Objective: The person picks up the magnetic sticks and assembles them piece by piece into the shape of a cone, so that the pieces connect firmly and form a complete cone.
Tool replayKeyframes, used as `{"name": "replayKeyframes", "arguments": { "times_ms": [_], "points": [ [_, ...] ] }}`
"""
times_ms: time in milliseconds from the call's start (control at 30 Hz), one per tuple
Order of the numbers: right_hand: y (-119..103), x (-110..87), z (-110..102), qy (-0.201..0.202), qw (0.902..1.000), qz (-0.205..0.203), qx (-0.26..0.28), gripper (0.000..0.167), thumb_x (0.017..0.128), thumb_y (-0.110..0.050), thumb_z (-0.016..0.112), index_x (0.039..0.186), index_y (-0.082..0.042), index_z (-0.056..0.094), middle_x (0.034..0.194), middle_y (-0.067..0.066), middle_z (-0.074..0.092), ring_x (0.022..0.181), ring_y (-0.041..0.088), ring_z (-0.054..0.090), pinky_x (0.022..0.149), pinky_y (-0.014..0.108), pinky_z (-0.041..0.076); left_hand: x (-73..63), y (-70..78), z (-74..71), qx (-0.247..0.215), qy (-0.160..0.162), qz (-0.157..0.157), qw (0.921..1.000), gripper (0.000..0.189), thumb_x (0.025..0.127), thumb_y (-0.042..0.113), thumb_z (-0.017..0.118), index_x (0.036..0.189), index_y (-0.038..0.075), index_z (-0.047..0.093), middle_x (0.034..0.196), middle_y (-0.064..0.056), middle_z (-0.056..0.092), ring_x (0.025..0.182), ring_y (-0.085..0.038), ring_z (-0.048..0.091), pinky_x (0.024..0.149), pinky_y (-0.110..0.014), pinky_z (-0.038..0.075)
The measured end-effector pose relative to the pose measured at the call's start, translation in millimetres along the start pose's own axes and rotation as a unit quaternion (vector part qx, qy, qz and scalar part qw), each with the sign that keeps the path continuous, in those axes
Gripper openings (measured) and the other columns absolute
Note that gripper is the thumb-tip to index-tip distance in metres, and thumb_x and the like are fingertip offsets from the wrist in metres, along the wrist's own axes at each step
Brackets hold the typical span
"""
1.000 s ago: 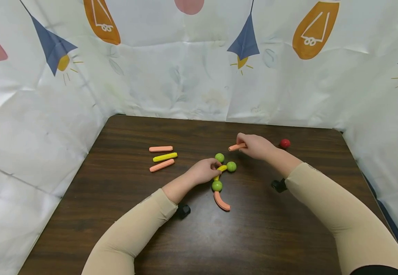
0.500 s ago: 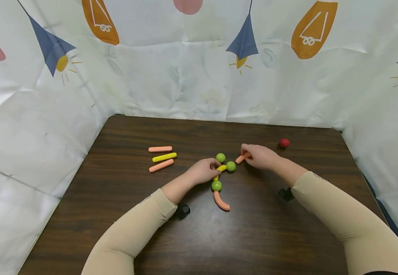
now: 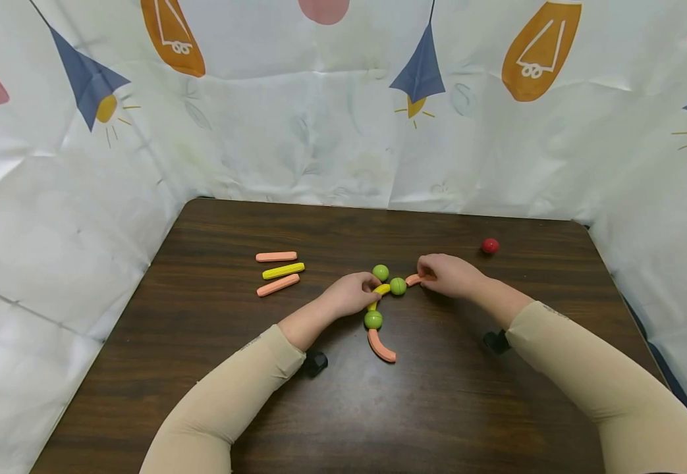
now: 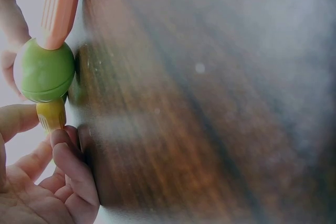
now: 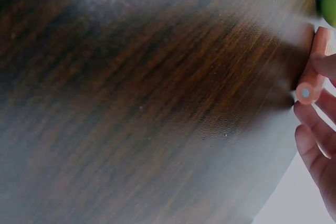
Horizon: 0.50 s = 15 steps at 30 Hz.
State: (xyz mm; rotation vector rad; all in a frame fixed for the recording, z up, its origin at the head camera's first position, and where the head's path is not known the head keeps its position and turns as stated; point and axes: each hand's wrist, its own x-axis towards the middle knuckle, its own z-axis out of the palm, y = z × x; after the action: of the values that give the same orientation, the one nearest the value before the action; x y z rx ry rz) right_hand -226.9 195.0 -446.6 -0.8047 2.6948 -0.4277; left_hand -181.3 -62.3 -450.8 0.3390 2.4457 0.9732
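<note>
My left hand point(image 3: 349, 294) holds a curved yellow stick point(image 3: 382, 289) between thumb and fingers; they hide its middle. A green ball point(image 3: 398, 286) meets its right end, and another green ball point(image 3: 373, 320) its near end. From that near ball a curved peach stick point(image 3: 382, 347) runs toward me; in the left wrist view the peach stick point(image 4: 62, 9) touches the ball point(image 4: 47, 72). My right hand point(image 3: 452, 275) pinches another peach stick point(image 5: 314, 69), its tip just right of the right-hand ball. A pale round spot shows on its end. A third green ball point(image 3: 381, 272) lies just beyond.
To the left lie two peach sticks point(image 3: 276, 257) and a yellow stick point(image 3: 284, 270). A red ball point(image 3: 490, 245) sits at the far right of the brown table point(image 3: 438, 408). Behind the table hangs a patterned white cloth point(image 3: 331, 131).
My right hand has brought its peach stick nearer and lower, beside the right-hand green ball, turning the stick on the way. The left hand keeps its hold on the yellow stick.
</note>
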Motion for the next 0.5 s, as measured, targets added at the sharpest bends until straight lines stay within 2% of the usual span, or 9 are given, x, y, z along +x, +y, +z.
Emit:
{"name": "replayKeyframes", "arguments": {
  "times_ms": [100, 267, 500],
  "points": [
    [0.0, -1.2, 2.0, 0.003, 1.0, 0.003, 0.0, 0.014, 0.091, -0.016, 0.073, 0.098, -0.013, 0.061, 0.085, 0.0, 0.057, 0.074, 0.017, 0.05, 0.068, 0.035, 0.043, -0.1, 0.2, -0.3, 0.001, 0.0, -0.002, 1.0, 0.03, 0.098, 0.028, 0.064, 0.125, 0.015, 0.065, 0.092, -0.001, 0.062, 0.078, -0.017, 0.057, 0.068, -0.03, 0.045],
    [-1.1, -4.6, 5.9, 0.006, 0.9998, 0.004, -0.02, 0.024, 0.092, -0.019, 0.071, 0.114, -0.01, 0.068, 0.098, 0.002, 0.062, 0.08, 0.017, 0.053, 0.075, 0.038, 0.047, 1.0, -0.3, 0.4, 0.004, 0.001, -0.003, 1.0, 0.031, 0.098, 0.028, 0.064, 0.125, 0.015, 0.065, 0.092, 0.0, 0.062, 0.078, -0.016, 0.057, 0.068, -0.029, 0.045],
    [-5.7, -11.3, 7.9, 0.019, 0.9988, 0.043, -0.01, 0.02, 0.09, -0.021, 0.073, 0.106, -0.011, 0.066, 0.089, 0.0, 0.058, 0.073, 0.017, 0.051, 0.067, 0.035, 0.044, 0.2, 0.8, 0.6, 0.005, 0.0, -0.004, 1.0, 0.03, 0.098, 0.029, 0.064, 0.125, 0.016, 0.065, 0.093, 0.0, 0.062, 0.078, -0.017, 0.057, 0.067, -0.03, 0.045]
  ]
}}
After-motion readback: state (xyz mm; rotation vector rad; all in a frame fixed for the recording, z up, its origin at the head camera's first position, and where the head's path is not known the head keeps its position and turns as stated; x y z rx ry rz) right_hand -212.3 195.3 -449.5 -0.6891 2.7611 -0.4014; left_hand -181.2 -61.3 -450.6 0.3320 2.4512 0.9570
